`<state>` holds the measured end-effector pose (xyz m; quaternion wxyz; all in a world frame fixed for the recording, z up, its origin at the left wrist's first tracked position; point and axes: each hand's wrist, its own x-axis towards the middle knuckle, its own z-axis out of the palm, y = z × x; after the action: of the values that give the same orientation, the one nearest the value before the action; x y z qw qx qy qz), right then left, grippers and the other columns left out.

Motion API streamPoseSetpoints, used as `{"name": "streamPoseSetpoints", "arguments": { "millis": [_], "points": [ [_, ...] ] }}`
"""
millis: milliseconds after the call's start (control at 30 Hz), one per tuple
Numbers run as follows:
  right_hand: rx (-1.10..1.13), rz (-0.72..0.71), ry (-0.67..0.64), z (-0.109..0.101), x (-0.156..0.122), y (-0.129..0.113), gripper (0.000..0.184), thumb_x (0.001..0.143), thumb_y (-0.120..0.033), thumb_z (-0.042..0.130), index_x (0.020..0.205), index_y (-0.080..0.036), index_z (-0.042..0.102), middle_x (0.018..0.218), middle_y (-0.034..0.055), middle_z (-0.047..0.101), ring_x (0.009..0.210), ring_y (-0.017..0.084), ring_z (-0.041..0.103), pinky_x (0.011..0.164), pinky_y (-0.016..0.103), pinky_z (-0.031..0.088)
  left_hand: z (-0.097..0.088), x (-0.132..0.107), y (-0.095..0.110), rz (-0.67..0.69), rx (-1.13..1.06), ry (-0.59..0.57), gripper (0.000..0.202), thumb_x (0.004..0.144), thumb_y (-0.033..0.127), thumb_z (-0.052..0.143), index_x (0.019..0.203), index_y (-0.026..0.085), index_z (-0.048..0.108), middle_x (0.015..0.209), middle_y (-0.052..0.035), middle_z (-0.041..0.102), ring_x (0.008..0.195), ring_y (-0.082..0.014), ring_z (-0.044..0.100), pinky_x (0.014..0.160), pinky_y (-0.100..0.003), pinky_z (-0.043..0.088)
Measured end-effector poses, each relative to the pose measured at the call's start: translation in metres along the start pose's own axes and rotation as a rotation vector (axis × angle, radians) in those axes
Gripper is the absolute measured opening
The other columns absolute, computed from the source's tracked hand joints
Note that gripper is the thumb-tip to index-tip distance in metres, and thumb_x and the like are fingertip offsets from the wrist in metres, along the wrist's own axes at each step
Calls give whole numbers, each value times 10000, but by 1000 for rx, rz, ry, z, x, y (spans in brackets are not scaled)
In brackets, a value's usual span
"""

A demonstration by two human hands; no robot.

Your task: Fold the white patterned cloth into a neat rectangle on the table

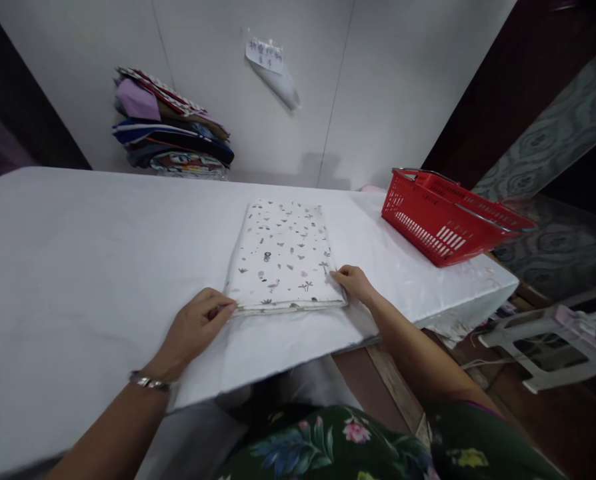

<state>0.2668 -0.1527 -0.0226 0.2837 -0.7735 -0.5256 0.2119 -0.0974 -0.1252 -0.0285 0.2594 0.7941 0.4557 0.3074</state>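
Observation:
A folded white cloth (285, 257) with small printed palms, flamingos and leaves lies flat on the white-covered table in front of me. Its layered front fold faces my body. At the cloth's front left corner, my left hand (197, 327) is closed, thumb and fingers pinching the edge. My right hand (354, 283) pinches the right edge, a little above the front right corner. The fingertips of both hands touch the cloth, and it rests on the table between them.
A red plastic basket (443, 223) with metal handles stands at the table's right end. Folded fabrics (173, 127) are stacked against the back wall on the left. A paper sign (265, 55) hangs on the wall. A white plastic stool (548, 347) stands on the floor at right.

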Motion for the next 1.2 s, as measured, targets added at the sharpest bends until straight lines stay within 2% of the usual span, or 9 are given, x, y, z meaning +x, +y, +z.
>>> {"name": "streamPoseSetpoints", "arguments": {
  "millis": [100, 300, 400, 567, 733, 900, 1000, 1100, 1200],
  "points": [
    [-7, -4, -72, -2, -7, -2, 347, 693, -512, 562, 620, -173, 571, 516, -36, 482, 522, 103, 437, 490, 221, 285, 1, 0, -2, -1, -10, 7, 290, 804, 465, 493, 837, 224, 651, 808, -2, 585, 654, -125, 537, 568, -226, 421],
    [23, 11, 1, 0, -11, 5, 256, 721, -389, 523, 582, -173, 527, 497, -51, 426, 510, 92, 401, 483, 213, 272, 1, 0, -4, 13, -33, 4, 276, 809, 454, 485, 796, 236, 653, 805, 0, 580, 651, -123, 543, 564, -221, 435],
    [-50, -6, -68, 0, -8, 6, 225, 698, -332, 542, 544, -170, 519, 488, -45, 431, 522, 98, 419, 489, 213, 268, -1, 0, -1, 11, -34, -1, 282, 819, 447, 473, 783, 231, 651, 802, -1, 574, 646, -120, 543, 563, -219, 438],
    [-125, -44, -65, -1, 8, -2, 265, 713, -418, 549, 616, -175, 584, 569, -14, 537, 569, 120, 464, 513, 224, 284, -3, 0, 2, 17, -25, -5, 273, 833, 424, 465, 775, 224, 642, 795, 4, 565, 625, -112, 537, 562, -224, 431],
    [-137, -13, -23, 4, 41, -16, 340, 699, -494, 555, 595, -171, 575, 583, 8, 563, 572, 131, 475, 517, 233, 293, -3, -1, 1, 20, -42, -3, 273, 835, 421, 467, 782, 221, 646, 802, -1, 574, 626, -116, 533, 565, -228, 430],
    [-93, -20, 47, 6, 63, -21, 290, 738, -417, 500, 633, -159, 581, 601, 8, 569, 563, 120, 477, 507, 221, 298, -3, -1, 2, -1, -59, -3, 308, 833, 446, 458, 778, 213, 652, 799, -9, 581, 665, -129, 542, 586, -231, 429],
    [-80, -16, 99, 4, 62, -14, 249, 746, -347, 470, 643, -154, 587, 621, 11, 579, 599, 124, 499, 520, 215, 305, -3, -1, 2, -12, -65, -14, 320, 830, 461, 458, 774, 213, 653, 790, -7, 577, 658, -128, 536, 586, -232, 424],
    [-86, 8, 92, 5, 58, -6, 204, 707, -297, 503, 597, -148, 589, 604, 15, 586, 614, 136, 519, 527, 218, 310, -2, -1, 1, -28, -69, -18, 323, 831, 458, 456, 744, 215, 650, 774, -1, 568, 631, -123, 522, 578, -233, 416],
    [-87, 17, 74, 7, 61, -4, 207, 702, -319, 522, 610, -150, 602, 616, 20, 606, 609, 141, 529, 525, 221, 316, -2, -1, 1, -40, -73, -21, 331, 830, 462, 453, 727, 213, 645, 761, 0, 559, 624, -124, 517, 578, -236, 413]
  ]
}}
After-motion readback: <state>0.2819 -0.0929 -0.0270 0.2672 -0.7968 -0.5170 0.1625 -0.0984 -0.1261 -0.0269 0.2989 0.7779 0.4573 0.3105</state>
